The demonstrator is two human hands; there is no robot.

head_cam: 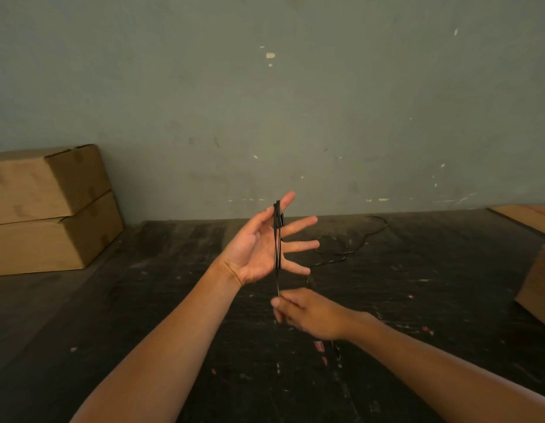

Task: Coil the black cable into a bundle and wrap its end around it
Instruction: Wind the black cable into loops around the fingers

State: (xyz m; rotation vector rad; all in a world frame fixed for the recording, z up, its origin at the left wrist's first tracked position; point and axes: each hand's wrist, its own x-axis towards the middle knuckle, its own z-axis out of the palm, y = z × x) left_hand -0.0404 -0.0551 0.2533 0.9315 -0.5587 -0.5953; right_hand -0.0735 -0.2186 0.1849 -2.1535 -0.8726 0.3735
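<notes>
The black cable [277,236] runs in several upright strands across the spread fingers of the left hand [259,248], which is raised, palm up and unclenched. Just nearer, the right hand [307,312] pinches a strand hanging below. The cable's slack trails far right over the dark worktop [143,300]. Two stacked cardboard boxes [48,209] sit far left.

Rear wall [295,102]: grey-green paint, chipped and scuffed, with pale flecks across it. Desk [143,300]: dark surface, worn, spattered with light and reddish marks. At 9 o'clock, two cardboard boxes [48,209] stacked against the wall. At 3 o'clock, another carton [536,288], partly out of view, with a flat board [527,216] beyond it. Lighting dim and even.
</notes>
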